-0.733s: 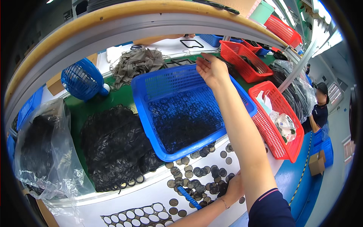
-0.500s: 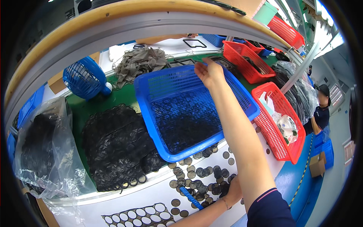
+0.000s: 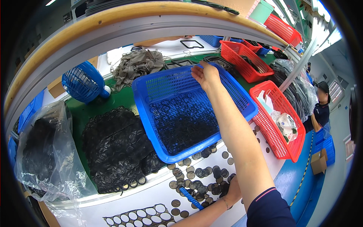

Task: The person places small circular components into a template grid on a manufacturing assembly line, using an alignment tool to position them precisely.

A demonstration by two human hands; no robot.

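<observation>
My right arm reaches across a blue perforated basket (image 3: 172, 158), and my right hand (image 3: 206, 76) is over its far side. Its fingers are loosely curved and apart, with nothing plainly visible in them. Many thin black rings (image 3: 185, 130) lie in the basket. Lower down, my left hand (image 3: 232, 192) rests beside a scatter of dark round discs (image 3: 197, 184) on the white table. My right forearm partly covers it, so its fingers are mostly hidden. A blue strip (image 3: 191, 198) lies among the discs near my left wrist. A black sheet with rows of round holes (image 3: 138, 216) lies nearby.
Left of the basket is a heap of black ringed sheets (image 3: 113, 147), then a clear plastic bag (image 3: 51, 151) with dark contents. A blue fan (image 3: 81, 81) and grey strips (image 3: 138, 68) stand behind. Red baskets (image 3: 278, 125) line the right. A rail (image 3: 151, 15) crosses above; a person (image 3: 322, 109) stands far right.
My right hand has shifted slightly left and down over the basket's far side, its fingers more curled. The view has moved a little. My left hand stays by the discs.
</observation>
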